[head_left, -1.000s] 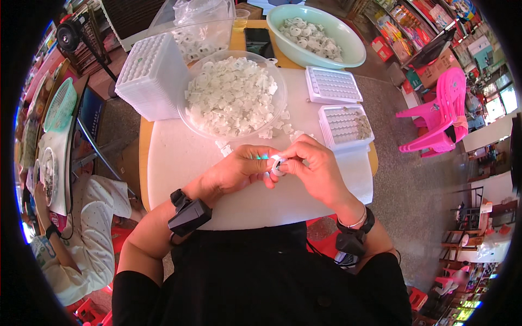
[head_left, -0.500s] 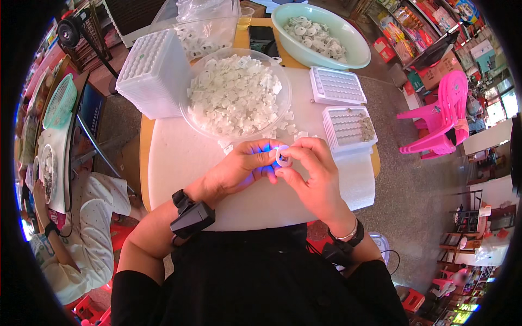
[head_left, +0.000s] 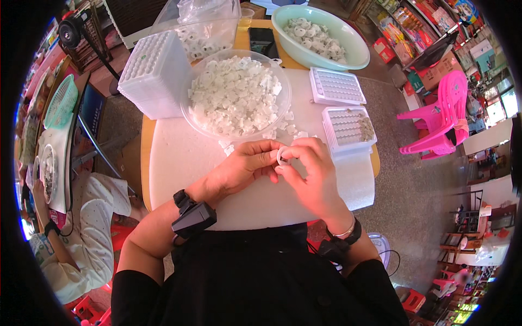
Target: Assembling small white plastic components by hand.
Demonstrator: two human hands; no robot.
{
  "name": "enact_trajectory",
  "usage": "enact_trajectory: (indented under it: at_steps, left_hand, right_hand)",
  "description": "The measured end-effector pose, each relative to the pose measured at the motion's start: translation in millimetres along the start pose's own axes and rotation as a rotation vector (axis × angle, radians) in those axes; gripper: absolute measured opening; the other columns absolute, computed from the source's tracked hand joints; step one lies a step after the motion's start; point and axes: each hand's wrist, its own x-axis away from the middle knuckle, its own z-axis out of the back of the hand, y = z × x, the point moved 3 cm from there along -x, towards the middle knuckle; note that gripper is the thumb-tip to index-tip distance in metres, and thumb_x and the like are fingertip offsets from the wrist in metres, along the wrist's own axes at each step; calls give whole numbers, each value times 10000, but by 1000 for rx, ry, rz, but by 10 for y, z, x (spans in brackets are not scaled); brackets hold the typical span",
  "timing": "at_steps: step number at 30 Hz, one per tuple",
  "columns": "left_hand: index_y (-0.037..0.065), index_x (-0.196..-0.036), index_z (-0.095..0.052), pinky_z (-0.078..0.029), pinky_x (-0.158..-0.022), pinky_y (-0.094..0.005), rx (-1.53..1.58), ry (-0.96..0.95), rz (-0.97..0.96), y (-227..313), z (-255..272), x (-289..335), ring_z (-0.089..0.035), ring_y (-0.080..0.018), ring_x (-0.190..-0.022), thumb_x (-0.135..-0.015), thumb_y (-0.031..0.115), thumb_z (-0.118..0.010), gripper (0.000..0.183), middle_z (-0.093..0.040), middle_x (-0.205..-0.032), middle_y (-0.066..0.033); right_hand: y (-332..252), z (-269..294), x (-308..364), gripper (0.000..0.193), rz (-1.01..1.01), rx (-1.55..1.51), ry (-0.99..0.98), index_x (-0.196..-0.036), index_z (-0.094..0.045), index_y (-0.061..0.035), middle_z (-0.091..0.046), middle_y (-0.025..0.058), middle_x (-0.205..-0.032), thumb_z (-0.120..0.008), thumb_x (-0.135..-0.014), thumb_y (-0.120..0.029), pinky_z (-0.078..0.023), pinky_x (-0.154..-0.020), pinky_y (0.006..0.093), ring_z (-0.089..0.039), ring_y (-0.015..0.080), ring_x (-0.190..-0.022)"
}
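Meeting above the table, both hands' fingers (head_left: pixel 296 156) pinch a small white ring (head_left: pixel 283 156).

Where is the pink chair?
In the head view, the pink chair stands on the floor at the person's right, just past the table's edge, nearest the grid tray.

Wore a black top with sleeves ending above the elbows, forearms bare. Carried a black boxy device on a black strap at the left wrist (head_left: pixel 191 216). Had a thin silver bangle beside a black band on the right wrist (head_left: pixel 346 233).
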Motion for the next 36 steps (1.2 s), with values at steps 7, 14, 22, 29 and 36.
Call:
enact_trajectory:
  at_steps: [7,14,22,29,36]
  left_hand:
    - [27,-1146,-521,-461,-541,-242,-66,-22,74,35,-23,32,-571,-114,-680,-1014,287,-406,314,-596,-863,-51]
    - [9,-1224,-503,-484,-623,-248,-263,93,-36,71,-125,69,-569,-115,-724,-995,233,-471,322,-589,-889,-56]
    - [9,-1225,-524,-504,-692,-269,-191,60,-90,76,-65,70,-591,-133,-827,-936,150,-577,327,-600,-1005,-49]
    - [18,-1224,-539,-513,-686,-256,108,29,-230,137,39,81,-609,-146,-851,-902,153,-626,360,-624,-1051,-80]
    - [-9,-1228,-531,-531,-701,-247,155,8,-150,134,11,87,-628,-161,-864,-901,133,-619,367,-628,-1030,-85]
  right_hand:
    - [152,14,21,116,-384,-496,-124,-963,-604,-14,-625,70,-885,-627,-871,-81,-461,-607,252,-568,120,-687]
    - [304,-55,154,108,-850,-919,34,-937,-596,-8,-629,41,-756,-612,-873,-93,-400,-515,203,-522,73,-562]
    - [277,-97,212,123,-875,-958,76,-932,-609,-16,-623,34,-751,-623,-893,-132,-411,-511,220,-520,75,-563]
    - [534,-26,16,126,-268,112,229,-944,-661,-45,-584,72,-816,-626,-824,-45,-465,-607,320,-575,220,-675]
    - [553,-140,-33,129,-226,329,-9,-886,-651,-21,-572,93,-836,-652,-757,-23,-473,-684,353,-585,264,-796]
